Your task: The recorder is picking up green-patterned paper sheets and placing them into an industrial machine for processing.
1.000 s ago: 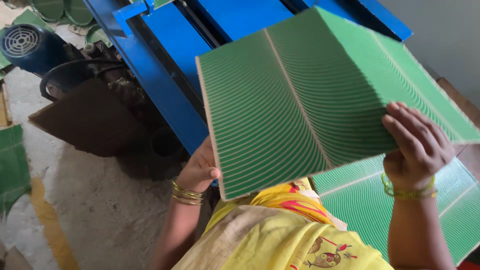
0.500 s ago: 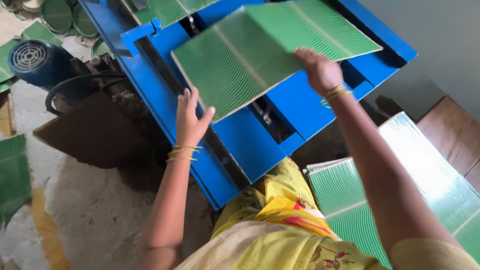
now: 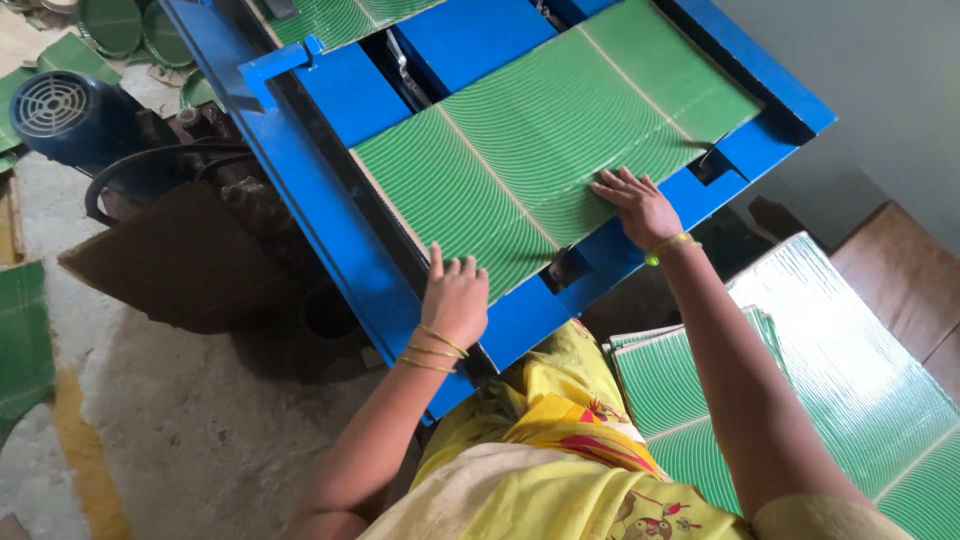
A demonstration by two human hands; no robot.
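Observation:
A green ribbed sheet (image 3: 540, 150) with pale curved lines lies flat on the bed of a blue metal machine (image 3: 330, 230). My left hand (image 3: 455, 298) rests palm down on the sheet's near left corner, at the machine's front edge. My right hand (image 3: 637, 205) presses flat on the sheet's near right edge, fingers spread. Both wrists carry thin bangles. Neither hand grips the sheet; both lie on top of it.
A stack of more green ribbed sheets (image 3: 830, 390) lies at my right. An electric motor (image 3: 60, 110) with a belt sits at the left beside a brown box (image 3: 170, 260). Green round plates (image 3: 120, 25) lie at the top left. A second sheet (image 3: 330, 18) sits further up the machine.
The sheet went from held up in both hands to lying flat on the machine bed. Both hands now press on its near edge.

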